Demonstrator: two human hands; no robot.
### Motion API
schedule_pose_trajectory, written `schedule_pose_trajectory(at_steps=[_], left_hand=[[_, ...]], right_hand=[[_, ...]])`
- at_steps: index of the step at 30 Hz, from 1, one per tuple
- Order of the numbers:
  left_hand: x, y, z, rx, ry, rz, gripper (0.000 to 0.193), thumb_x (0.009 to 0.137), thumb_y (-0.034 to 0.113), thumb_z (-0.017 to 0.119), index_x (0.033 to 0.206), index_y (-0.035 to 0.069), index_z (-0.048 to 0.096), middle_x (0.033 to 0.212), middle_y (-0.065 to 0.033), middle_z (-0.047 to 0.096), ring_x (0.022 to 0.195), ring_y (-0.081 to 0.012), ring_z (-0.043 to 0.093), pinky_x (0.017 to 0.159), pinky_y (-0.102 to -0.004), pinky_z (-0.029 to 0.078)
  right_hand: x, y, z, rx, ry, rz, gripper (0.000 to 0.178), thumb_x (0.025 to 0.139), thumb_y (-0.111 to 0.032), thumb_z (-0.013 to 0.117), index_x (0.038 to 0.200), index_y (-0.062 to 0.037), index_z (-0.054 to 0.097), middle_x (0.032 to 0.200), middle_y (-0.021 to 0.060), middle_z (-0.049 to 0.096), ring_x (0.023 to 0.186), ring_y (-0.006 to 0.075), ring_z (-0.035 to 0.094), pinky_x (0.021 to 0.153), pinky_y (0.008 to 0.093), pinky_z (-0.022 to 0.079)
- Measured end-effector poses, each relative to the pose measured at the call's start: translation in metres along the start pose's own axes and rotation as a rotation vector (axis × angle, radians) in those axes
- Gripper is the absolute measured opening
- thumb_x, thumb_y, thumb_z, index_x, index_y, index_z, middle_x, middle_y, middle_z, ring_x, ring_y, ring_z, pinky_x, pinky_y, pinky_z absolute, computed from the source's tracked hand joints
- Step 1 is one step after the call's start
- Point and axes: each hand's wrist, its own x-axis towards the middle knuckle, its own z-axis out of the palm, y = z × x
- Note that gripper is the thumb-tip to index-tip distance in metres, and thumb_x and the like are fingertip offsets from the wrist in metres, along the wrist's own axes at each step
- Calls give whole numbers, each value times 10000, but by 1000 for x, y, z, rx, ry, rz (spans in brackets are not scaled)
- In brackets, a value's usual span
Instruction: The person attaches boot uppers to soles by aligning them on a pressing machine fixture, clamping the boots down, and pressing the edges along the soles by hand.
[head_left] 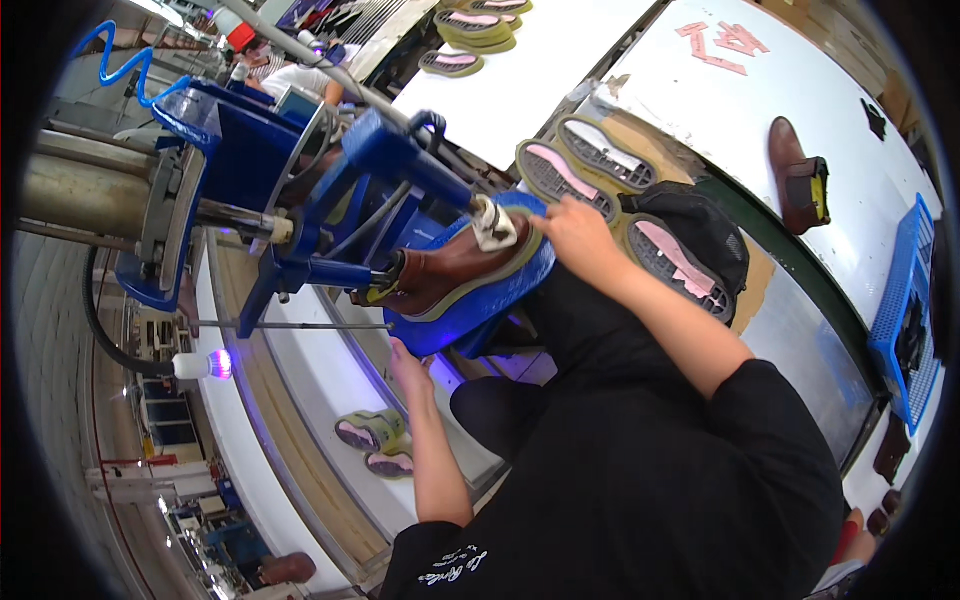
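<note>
A brown ankle boot (450, 268) with an olive sole lies in a blue press (362, 165), its toe pointing up and right. The press's white pad (494, 226) bears on the top of the boot's forefoot. A blue cradle (490, 295) is under and around the sole. My right hand (578, 240) is at the toe, fingers bent and closed against the sole's edge; some fingertips are hidden. Below the heel end, my left hand (408, 370) is beside the cradle's lower side, thumb stretched out, nothing seen in it.
Loose soles with pink inserts (665, 255) lie on the bench to the right, by a black bag (700, 230). Another brown boot (797, 178) and a blue basket (905, 315) are farther right. A lit bulb (205, 365) hangs left, near a metal rod (300, 325). Olive soles (370, 430) lie below.
</note>
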Motion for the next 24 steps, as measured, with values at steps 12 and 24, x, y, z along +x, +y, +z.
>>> schedule_pose_trajectory(at_steps=[12, 24], left_hand=[[-221, -26, 67, -372, -288, -283, 514, 1107, 430, 435, 1343, -24, 482, 1421, -274, 567, 1304, -359, 599, 1036, -507, 544], [-227, -21, 121, -363, -786, -569, 597, 1116, 476, 351, 1622, 165, 287, 1599, -168, 423, 1393, -385, 518, 1144, -534, 437]], right_hand=[[123, -4, 87, 190, 12, -225, 295, 775, -50, 663, 1003, -159, 814, 839, 109, 707, 895, 327, 669, 779, 439, 574], [105, -38, 96, 350, -125, -395, 420, 686, -50, 705, 1073, -166, 819, 878, 43, 715, 927, 280, 632, 820, 393, 559]])
